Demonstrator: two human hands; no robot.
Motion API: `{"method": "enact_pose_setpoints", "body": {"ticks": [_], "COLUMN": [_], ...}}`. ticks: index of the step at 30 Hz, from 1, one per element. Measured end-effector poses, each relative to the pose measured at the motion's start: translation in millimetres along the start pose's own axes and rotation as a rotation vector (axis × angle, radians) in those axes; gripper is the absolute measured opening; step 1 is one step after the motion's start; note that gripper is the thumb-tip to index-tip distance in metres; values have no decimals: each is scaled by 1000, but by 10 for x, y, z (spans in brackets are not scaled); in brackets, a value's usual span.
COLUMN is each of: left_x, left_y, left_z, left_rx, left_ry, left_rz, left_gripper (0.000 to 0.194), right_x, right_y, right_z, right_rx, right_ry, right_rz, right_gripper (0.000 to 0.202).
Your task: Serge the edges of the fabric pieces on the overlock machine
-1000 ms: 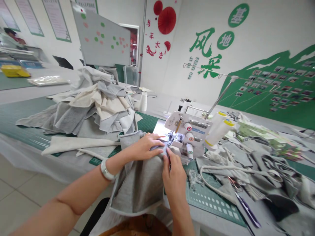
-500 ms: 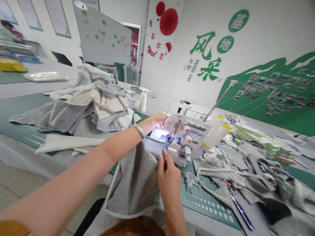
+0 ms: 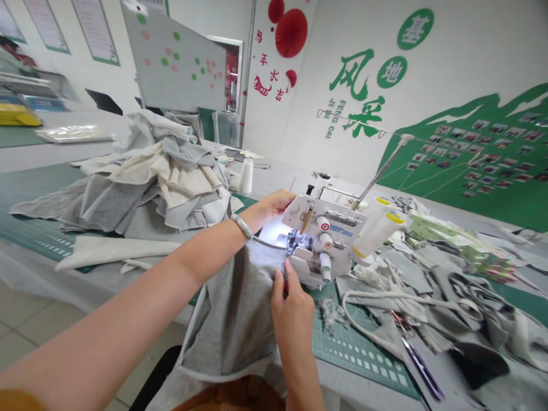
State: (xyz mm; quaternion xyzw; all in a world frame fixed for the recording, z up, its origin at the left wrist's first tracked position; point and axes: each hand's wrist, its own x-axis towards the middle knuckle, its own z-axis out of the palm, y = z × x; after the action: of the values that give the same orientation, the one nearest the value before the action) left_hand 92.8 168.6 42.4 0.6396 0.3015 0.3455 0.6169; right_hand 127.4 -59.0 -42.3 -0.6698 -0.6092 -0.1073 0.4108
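A white overlock sewing machine (image 3: pixel 308 220) stands in front of me with its lamp lit near the needle. Grey fabric (image 3: pixel 231 308) lies at its stitching area and hangs down over the table edge towards my lap. My right hand (image 3: pixel 293 299) pinches the fabric's edge between thumb and forefinger, just before the machine's front. My left hand (image 3: pixel 279 202) reaches over the fabric to the machine's upper left side, against its head. The fingertips of that hand are hidden behind the machine's cover.
Grey and cream cloth pieces (image 3: pixel 166 171) are heaped at the left, with a white thread cone (image 3: pixel 246 176) beside them. Cloth scraps (image 3: pixel 428 285), small scissors (image 3: pixel 402 324) and purple-handled tweezers (image 3: pixel 422 368) lie right of the machine. Thread cones (image 3: pixel 377 228) stand behind it. A person (image 3: pixel 15 57) is far left.
My left hand has moved slightly up along the machine's side. My right hand stays at the fabric edge almost unmoved. The view has shifted slightly.
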Motion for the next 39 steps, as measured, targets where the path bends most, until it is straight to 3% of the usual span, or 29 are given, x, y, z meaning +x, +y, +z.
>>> {"method": "enact_pose_setpoints", "body": {"ticks": [4, 7, 12, 16, 17, 19, 22, 26, 39], "left_x": [-250, -310, -342, -912, -1092, -1406, -1659, -1692, -1641], "left_y": [-43, -42, 39, -47, -95, -201, -331, -410, -494], "left_z": [28, 57, 12, -22, -6, 47, 128, 144, 78], "left_rx": [-65, -66, 36, 142, 201, 565, 913, 1068, 948], "left_ry": [-2, 49, 263, 472, 444, 222, 22, 21, 75], "left_rz": [-1, -11, 23, 160, 200, 348, 491, 517, 522], "left_gripper": [34, 32, 22, 15, 12, 9, 19, 27, 22], "right_x": [13, 18, 3, -27, -35, -51, -87, -172, -282], "right_y": [-24, -45, -41, -16, -13, -12, -14, -2, -9], "right_z": [-28, -51, -57, -42, -36, -20, 2, 14, 21], "right_rx": [-22, -26, 5, 36, 46, 78, 187, 359, 641], "right_ry": [-64, -121, -158, -190, -198, -198, -157, -95, -86], "right_rz": [59, 106, 150, 153, 157, 167, 164, 154, 298], "right_gripper": [49, 46, 47, 48, 49, 49, 48, 45, 39]}}
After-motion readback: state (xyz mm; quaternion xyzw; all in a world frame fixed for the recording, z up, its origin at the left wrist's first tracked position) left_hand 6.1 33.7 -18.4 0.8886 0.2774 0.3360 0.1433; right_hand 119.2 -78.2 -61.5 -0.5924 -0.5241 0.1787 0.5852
